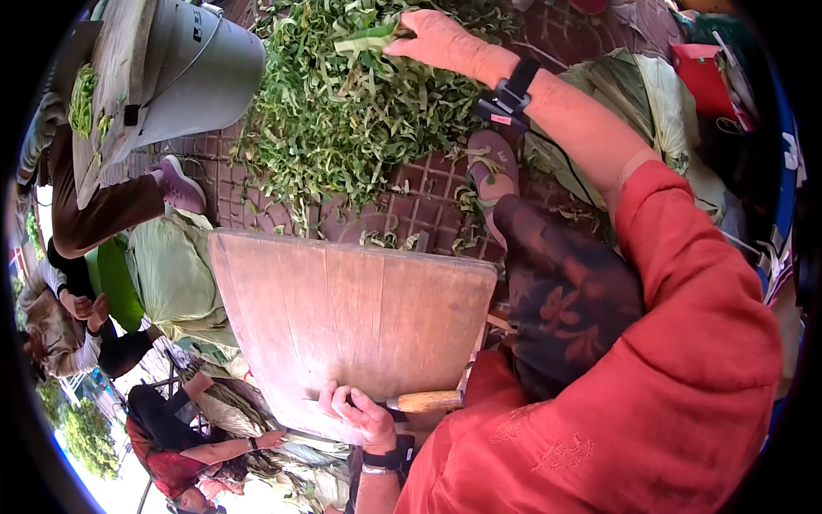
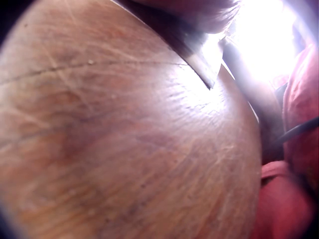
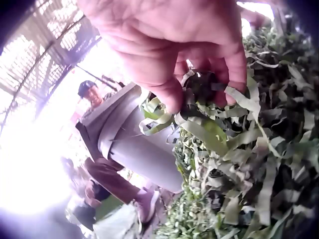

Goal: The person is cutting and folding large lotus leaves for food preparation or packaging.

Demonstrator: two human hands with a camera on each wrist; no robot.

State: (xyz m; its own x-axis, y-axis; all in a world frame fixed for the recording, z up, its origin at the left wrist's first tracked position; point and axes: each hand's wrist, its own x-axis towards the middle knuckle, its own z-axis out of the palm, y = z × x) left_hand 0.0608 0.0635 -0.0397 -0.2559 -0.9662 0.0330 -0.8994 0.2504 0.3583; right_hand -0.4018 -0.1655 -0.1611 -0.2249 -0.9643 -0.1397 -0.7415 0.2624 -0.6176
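In the head view my right hand [image 1: 432, 41] reaches out over a big heap of shredded green leaves [image 1: 342, 120]. Its thumb and fingers pinch some cut leaf strips [image 1: 368, 38]; the right wrist view shows the strips [image 3: 207, 132] hanging from the fingertips, right at the heap. My left hand [image 1: 364, 415] lies at the near edge of a wooden board [image 1: 351, 317] and grips a knife by its blade. The knife's wooden handle [image 1: 425, 401] points towards my body. In the left wrist view the metal blade [image 2: 202, 64] lies close over the board, partly hidden under the hand.
A grey bucket [image 1: 205, 77] stands beside the heap, next to a wooden board with green scraps. Large leaves [image 1: 175, 274] lie left of my board, more leaves [image 1: 634, 103] at the right. Other people sit at the left. Scattered strips cover the paved floor [image 1: 419, 201].
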